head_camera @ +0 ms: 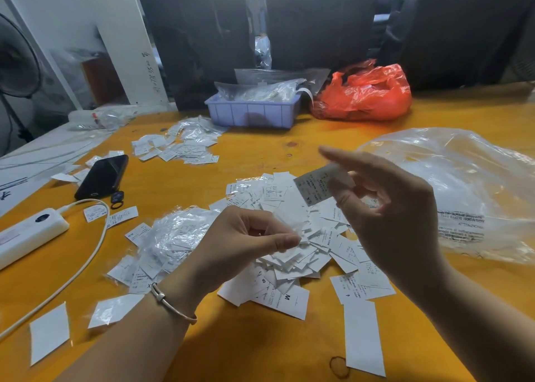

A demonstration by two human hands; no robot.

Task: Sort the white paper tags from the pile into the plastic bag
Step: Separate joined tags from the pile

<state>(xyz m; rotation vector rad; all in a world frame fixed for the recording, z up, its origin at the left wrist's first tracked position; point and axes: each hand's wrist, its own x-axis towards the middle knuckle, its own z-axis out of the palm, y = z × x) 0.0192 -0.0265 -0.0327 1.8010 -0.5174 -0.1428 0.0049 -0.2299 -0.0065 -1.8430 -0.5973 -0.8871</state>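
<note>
Tags lie heaped mid-table. Above them, the raised right hand pinches one printed tag, index finger outstretched; the left hand pinches a clear wrapper. The plastic bag sits right.

Bright overhead light; edges warped, hands perhaps motion-blurred.

An orange wooden desk fills the room's foreground; behind it stand dark panels, a white wall and a standing fan at left.
</note>
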